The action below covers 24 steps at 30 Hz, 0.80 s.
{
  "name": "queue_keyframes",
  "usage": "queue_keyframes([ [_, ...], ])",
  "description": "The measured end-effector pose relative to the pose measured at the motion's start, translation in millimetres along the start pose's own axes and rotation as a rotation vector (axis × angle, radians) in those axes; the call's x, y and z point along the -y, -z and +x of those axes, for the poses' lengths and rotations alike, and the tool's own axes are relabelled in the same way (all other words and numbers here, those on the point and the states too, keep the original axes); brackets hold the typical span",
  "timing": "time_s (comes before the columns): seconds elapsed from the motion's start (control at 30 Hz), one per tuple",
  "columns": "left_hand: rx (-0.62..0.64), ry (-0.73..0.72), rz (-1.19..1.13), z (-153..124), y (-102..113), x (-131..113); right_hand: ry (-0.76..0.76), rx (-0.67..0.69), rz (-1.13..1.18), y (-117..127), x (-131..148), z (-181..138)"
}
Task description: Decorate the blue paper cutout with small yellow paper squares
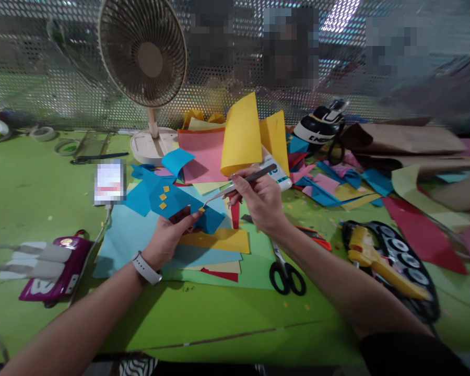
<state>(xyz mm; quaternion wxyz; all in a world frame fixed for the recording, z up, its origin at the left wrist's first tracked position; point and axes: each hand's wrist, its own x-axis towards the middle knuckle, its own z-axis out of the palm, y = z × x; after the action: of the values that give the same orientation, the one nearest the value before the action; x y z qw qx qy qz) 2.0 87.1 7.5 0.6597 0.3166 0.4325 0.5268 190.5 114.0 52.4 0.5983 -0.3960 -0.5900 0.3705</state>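
My left hand [168, 237] grips the lower edge of a folded blue paper shape [176, 201] that bears a few small yellow squares. My right hand [258, 201] is closed round metal tweezers [235, 187], whose tip pinches a tiny yellow paper square [201, 209] right at the blue paper's edge, close to my left fingertips. A white watch sits on my left wrist. Beneath both hands lies a stack of coloured paper sheets [219, 248].
Black-handled scissors [284, 271] lie just right of the stack. A yellow glue gun [370, 258] rests on a black tray at right. A desk fan [147, 62] stands behind, a purple pouch [58, 271] at left, loose paper scraps at back right, tape rolls [43, 133] far left.
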Motion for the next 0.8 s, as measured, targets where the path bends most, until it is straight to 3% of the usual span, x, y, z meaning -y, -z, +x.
queue_keyframes([
  [0.37, 0.085, -0.047, 0.016, 1.9, 2.3, 2.8, 0.075, -0.078, 0.010, 3.4, -3.6, -0.8],
  [0.6, 0.015, -0.065, 0.011, 0.1, 0.5, 0.5, 0.080, 0.299, -0.233, -0.3, -16.0, -10.7],
  [0.8, 0.026, -0.093, 0.057, -5.7, -1.9, -4.9, 0.036, 0.342, -0.320, -3.8, -16.1, -15.2],
])
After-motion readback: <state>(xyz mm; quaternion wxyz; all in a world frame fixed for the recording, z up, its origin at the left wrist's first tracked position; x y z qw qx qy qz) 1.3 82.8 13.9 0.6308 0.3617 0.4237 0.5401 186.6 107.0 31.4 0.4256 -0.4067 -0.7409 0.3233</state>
